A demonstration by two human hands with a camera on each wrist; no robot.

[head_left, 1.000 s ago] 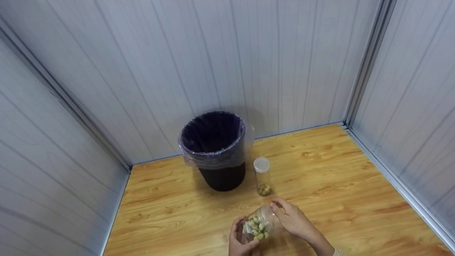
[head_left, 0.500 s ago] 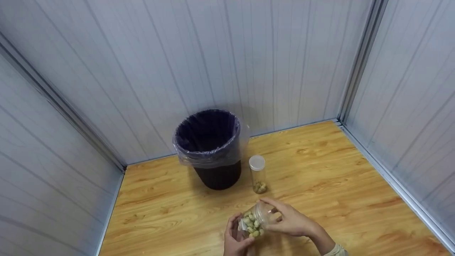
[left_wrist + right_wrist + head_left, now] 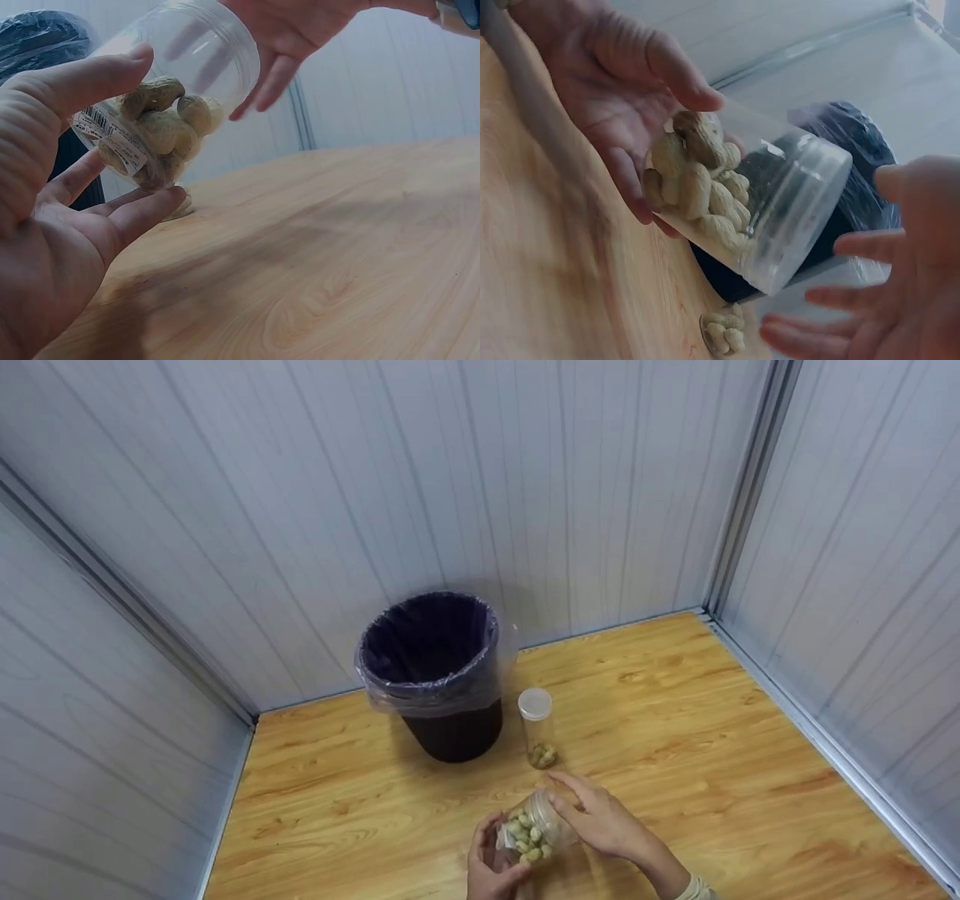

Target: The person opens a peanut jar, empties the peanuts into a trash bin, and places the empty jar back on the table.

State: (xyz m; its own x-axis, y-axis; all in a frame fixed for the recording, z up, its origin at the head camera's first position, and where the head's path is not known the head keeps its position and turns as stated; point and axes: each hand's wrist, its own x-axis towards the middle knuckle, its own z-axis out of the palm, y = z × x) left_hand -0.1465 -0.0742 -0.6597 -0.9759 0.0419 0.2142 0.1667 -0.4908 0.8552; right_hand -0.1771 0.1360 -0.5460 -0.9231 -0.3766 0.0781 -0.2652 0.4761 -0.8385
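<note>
My left hand (image 3: pixel 489 864) grips the base of a clear plastic jar (image 3: pixel 761 161), thumb on one side and fingers on the other. The jar lies tilted, its clear lid (image 3: pixel 802 217) toward my right hand. Unshelled peanuts (image 3: pixel 165 127) have gathered at its lower end, beside a label with a barcode (image 3: pixel 112 139). Beside the lid, my right hand (image 3: pixel 604 821) has its fingers spread and straight; in the right wrist view a gap shows between them and the lid. A taller capped jar (image 3: pixel 537 731) with a few peanuts in the bottom stands just beyond the hands.
A black bin (image 3: pixel 457 735) with a purple translucent liner (image 3: pixel 431 701) stands on the wooden surface (image 3: pixel 337 810), left of the tall jar. Pale panel walls (image 3: pixel 412 472) close off the back and both sides.
The right hand's fingers were curled at the lid half a second ago and are now spread beside it. The head view has shifted slightly, while the left hand keeps its hold on the jar.
</note>
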